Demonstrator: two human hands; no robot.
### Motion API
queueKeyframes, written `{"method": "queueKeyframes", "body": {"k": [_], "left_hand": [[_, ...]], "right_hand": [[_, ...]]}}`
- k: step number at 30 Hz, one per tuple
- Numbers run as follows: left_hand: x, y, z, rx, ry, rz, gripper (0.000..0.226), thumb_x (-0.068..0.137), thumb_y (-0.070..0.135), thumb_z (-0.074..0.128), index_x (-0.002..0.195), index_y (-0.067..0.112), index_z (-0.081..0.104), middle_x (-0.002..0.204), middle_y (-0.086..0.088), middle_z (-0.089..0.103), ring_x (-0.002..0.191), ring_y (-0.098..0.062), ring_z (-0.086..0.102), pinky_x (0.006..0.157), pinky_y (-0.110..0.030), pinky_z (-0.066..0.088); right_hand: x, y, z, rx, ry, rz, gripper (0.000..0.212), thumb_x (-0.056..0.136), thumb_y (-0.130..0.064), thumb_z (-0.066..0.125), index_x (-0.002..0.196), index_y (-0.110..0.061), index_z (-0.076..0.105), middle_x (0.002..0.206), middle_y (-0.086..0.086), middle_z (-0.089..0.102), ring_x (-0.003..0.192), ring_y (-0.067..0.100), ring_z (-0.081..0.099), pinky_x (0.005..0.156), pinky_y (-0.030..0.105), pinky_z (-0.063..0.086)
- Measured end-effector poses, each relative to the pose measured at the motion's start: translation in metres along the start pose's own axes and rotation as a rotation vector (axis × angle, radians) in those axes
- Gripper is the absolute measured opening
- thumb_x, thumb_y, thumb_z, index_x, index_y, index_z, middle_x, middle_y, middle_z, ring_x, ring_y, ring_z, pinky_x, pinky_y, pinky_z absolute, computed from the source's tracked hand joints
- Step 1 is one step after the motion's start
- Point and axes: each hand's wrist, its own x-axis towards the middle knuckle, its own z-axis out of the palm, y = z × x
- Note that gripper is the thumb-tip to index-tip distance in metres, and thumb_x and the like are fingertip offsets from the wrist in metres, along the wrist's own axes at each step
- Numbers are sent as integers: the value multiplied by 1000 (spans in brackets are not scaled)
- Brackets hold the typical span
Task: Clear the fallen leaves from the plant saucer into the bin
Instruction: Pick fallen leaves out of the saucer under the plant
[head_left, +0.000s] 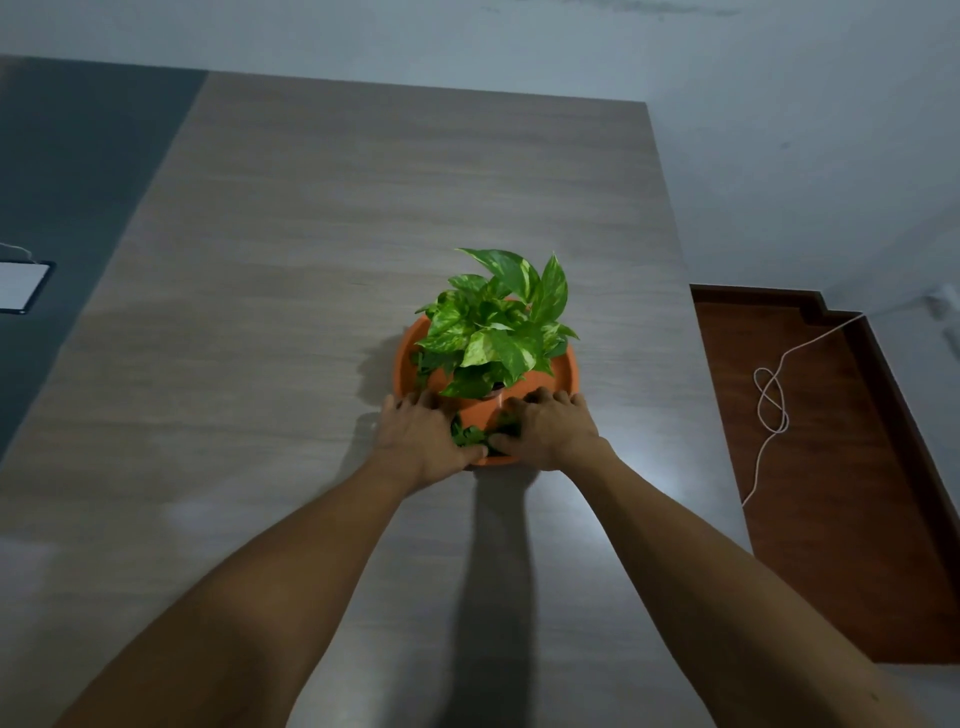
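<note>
1. Head view: my 2 bare arms reach forward over a grey wood-grain table (322, 270), and both hands meet at the near edge of an orange plant saucer (402, 364).
2. My left hand (423, 434) lies palm down over the saucer's near-left rim, fingers loosely spread toward the pot, thumb angled in toward the middle.
3. My right hand (548, 428) lies palm down over the near-right rim, fingers curled against the pot's base, thumb pointing left so that it nearly meets the left thumb.
4. Between the 2 thumbs sits a small heap of dark green fallen leaves (470, 435) in the saucer; the thumbs touch it, but I cannot tell whether either hand actually grips any of it.
5. More dark leaves (422, 366) lie in the saucer on the left side.
6. An orange pot (480, 410) stands in the saucer, holding a variegated pothos plant (496, 327).
7. To the right of the table, a white cord (772, 400) loops over a reddish-brown floor (841, 519).
8. At the far left edge, a dark-framed white panel (21, 287) shows; I can read no writing or labels anywhere.
</note>
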Motion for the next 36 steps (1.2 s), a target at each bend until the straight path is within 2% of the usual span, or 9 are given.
{"method": "queueKeyframes", "body": {"k": [6,13,18,22,25,27,30,32,36], "left_hand": [[5,10,-3,-37,-48,-6,79,72,74,51,144,45,35,158,-7,29,134,-33,43,113,-50,27],[8,19,8,-70,46,11,39,82,45,63,117,28,66,123,-8,65,115,-31,58,91,-35,44],[7,24,9,-214,69,51,28,88,27,61,115,28,70,116,-8,68,109,-32,62,80,-35,51],[12,23,15,-442,78,55,27,89,11,62,113,17,75,113,-11,73,104,-32,66,82,-34,52],[19,21,19,-644,57,-48,22,91,3,61,105,6,77,107,-13,75,93,-29,69,77,-27,52],[17,20,17,-729,99,-118,19,89,-1,63,102,1,76,95,-13,75,84,-30,69,66,-24,47],[14,17,9,-779,215,-193,20,87,3,69,106,1,75,99,-14,75,92,-30,70,65,-10,39],[9,17,1,-854,259,-244,22,89,3,67,109,-4,71,102,-15,72,98,-27,67,60,-3,37],[6,14,-5,-916,244,-339,23,83,23,78,88,1,76,78,-13,72,79,-24,68,59,-26,39]], "right_hand": [[6,-14,0,49,0,10,70,82,-66,62,142,-32,49,138,18,47,119,39,55,101,44,44],[14,-21,15,189,65,-23,56,94,-25,62,146,-27,42,134,20,43,114,45,52,96,47,49],[19,-17,31,376,157,-98,33,88,-9,63,122,-14,62,110,15,54,88,35,63,86,46,58],[17,-13,26,508,160,-41,28,90,10,58,112,1,72,101,7,59,78,18,61,64,3,43],[16,-8,28,737,166,61,24,88,13,59,104,6,75,96,12,64,75,17,59,55,-3,36],[17,-6,27,875,195,152,22,86,10,62,101,1,77,99,14,74,87,24,68,60,0,42],[14,-2,19,999,223,207,18,85,1,69,101,-4,78,98,13,77,90,27,71,75,26,58],[11,2,13,1076,254,252,16,86,0,71,101,-3,77,89,10,74,81,25,69,64,22,57],[2,4,6,1203,272,308,17,85,-1,74,102,-4,76,86,10,71,78,26,67,67,30,57]]}}
